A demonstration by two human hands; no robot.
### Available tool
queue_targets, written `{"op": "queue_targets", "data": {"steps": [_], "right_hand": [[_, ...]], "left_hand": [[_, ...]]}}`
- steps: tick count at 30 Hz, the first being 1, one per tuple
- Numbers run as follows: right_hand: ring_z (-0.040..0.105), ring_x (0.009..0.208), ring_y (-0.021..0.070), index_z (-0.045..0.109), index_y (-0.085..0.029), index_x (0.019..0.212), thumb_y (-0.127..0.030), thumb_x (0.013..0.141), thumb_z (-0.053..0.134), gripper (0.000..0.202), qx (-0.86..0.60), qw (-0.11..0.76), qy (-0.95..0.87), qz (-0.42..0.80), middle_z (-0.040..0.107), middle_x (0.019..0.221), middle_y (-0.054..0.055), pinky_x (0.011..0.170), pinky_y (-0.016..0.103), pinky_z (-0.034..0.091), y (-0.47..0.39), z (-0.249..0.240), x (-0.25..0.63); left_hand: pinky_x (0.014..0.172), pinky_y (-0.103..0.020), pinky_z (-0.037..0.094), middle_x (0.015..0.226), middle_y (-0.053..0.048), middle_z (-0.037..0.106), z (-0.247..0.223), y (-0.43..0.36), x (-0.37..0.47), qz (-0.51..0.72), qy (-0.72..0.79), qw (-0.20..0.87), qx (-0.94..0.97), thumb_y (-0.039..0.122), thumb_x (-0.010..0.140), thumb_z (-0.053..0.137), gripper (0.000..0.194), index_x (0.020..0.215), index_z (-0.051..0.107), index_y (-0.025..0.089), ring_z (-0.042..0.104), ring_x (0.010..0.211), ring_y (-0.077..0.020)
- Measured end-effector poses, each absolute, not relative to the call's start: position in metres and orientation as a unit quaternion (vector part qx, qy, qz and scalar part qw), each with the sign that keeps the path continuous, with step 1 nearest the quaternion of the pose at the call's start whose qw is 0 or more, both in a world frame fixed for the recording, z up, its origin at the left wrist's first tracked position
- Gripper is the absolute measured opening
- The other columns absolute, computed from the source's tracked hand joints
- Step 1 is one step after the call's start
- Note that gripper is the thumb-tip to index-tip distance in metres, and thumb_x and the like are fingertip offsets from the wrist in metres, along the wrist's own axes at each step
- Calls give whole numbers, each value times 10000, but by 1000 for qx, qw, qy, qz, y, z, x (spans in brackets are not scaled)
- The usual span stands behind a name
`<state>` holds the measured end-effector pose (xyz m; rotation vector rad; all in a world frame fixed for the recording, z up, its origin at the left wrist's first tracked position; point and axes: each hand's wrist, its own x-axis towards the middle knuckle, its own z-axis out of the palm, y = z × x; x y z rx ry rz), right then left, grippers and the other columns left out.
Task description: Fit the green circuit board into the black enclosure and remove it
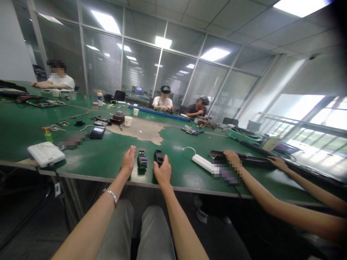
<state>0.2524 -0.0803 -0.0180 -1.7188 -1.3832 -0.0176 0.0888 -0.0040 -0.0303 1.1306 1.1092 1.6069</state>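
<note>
My left hand (128, 159) rests on its side at the near part of the green table, fingers extended, with nothing visible in it. My right hand (163, 171) grips the lower end of a black handheld device (158, 156), its thumb on the face, which appears to have keys; the fingers underneath are hidden. Between my hands lies a small electronic module (142, 160) with a visible circuit board and metal-coloured parts, touched by neither hand. A silver bracelet (110, 195) circles my left wrist.
A white box-like device (46, 154) sits at the table's left edge. A white power strip (202, 163) lies to the right. Beside it, a co-worker's hand (232, 159) touches a long black part (255, 161). Paper cups (128, 121) stand further back. Several people sit across the table.
</note>
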Motion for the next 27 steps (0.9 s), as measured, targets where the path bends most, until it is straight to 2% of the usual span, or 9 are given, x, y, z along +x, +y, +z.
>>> {"op": "queue_targets", "data": {"steps": [6,13,20,27], "right_hand": [[576,1136,328,360,-3,1391,-356,815,594,715,-689,465,-556,17,581,1240,243,954,423,443,-85,-6,248],[606,1113,264,371,-70,1394,-419,817,603,713,-619,538,-568,64,630,1203,171,941,346,459,-93,27,223],[594,1131,291,391,-42,1374,-381,790,635,718,-622,504,-596,60,615,1217,197,943,367,465,-90,31,204],[585,1142,302,360,-33,1391,-366,818,596,704,-619,473,-626,31,588,1248,212,949,366,456,-88,30,194]], "left_hand": [[1063,-400,392,1303,-160,579,-27,-7,88,641,447,426,456,626,892,338,628,1177,614,138,541,1221,-245],[1073,-379,381,1301,-144,584,-22,-10,89,637,452,434,449,613,900,332,611,1187,611,152,537,1226,-241],[1070,-391,380,1291,-158,589,-24,-10,88,641,449,432,448,637,883,348,634,1176,615,142,543,1217,-247],[1065,-390,383,1271,-156,604,-25,-8,88,640,452,428,450,610,898,344,606,1159,622,139,559,1196,-237]]}}
